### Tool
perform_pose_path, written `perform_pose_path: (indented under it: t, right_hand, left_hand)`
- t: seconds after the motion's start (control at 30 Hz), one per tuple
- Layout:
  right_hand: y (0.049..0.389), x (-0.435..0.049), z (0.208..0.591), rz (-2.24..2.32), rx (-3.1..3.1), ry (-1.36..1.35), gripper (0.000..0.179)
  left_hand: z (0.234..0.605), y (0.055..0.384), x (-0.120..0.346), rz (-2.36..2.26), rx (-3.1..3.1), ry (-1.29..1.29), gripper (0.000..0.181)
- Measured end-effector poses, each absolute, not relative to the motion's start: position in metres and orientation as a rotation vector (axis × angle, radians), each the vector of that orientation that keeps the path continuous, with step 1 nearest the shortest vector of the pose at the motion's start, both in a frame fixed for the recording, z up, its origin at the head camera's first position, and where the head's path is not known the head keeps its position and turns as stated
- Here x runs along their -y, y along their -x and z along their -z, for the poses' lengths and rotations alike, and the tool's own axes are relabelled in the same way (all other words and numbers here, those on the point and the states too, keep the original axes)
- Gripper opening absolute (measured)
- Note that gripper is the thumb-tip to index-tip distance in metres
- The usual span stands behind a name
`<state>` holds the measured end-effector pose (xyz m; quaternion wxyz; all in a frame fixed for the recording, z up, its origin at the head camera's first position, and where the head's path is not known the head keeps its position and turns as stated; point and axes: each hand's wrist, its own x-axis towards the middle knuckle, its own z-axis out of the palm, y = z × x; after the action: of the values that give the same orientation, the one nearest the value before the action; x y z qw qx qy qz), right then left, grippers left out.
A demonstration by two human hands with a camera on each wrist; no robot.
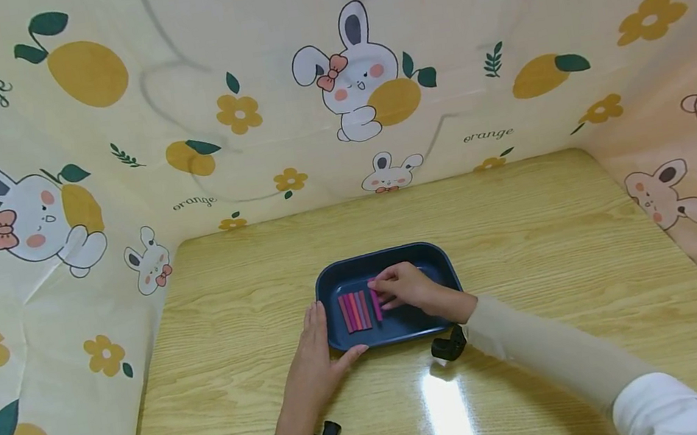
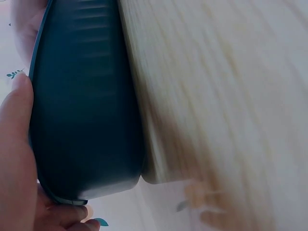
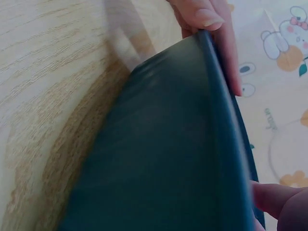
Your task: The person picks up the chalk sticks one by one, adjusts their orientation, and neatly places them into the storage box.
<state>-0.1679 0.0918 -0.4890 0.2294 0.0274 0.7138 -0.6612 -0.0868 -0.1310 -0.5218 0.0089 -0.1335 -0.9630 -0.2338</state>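
Note:
A dark blue rectangular tray [image 1: 412,326] sits on the wooden table. Inside its left half, several slim pink, purple and reddish sticks [image 1: 355,312] lie side by side in a row. My left hand [image 1: 314,363] holds the tray's near left corner, fingers along the left side and thumb at the front rim. Reaching in from the right, my right hand [image 1: 408,287] pinches a magenta stick [image 1: 378,308] just right of the row, roughly parallel to it. Both wrist views mostly show the tray's outer wall [image 2: 91,120], which hides the sticks.
Wood-grain table [image 1: 231,286] surrounds the tray. Beyond it, a cloth backdrop [image 1: 268,28] with rabbits and oranges rises at the back and both sides. Black wrist cameras [image 1: 449,344] are strapped at both wrists, the right one near the tray's front edge.

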Motion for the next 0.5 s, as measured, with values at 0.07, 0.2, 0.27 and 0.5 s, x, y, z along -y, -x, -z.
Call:
perform_pose_path:
  t: [0.07, 0.2, 0.27, 0.5]
  right_hand:
    - [0.169, -0.090, 0.492, 1.815, -1.966, -0.097, 0.027]
    - [0.173, -0.086, 0.502, 1.815, -1.966, -0.130, 0.023]
    - [0.174, -0.085, 0.506, 1.818, -1.967, -0.127, 0.022]
    - [0.175, -0.083, 0.513, 1.826, -1.975, -0.097, 0.022]
  left_hand:
    - [0.522, 0.087, 0.131, 0.732, 3.007, 0.416, 0.106]
    - [0.522, 0.087, 0.131, 0.732, 3.006, 0.416, 0.106]
    - [0.522, 0.087, 0.131, 0.734, 3.001, 0.422, 0.106]
    - [0.522, 0.087, 0.132, 0.742, 3.000, 0.429, 0.106]
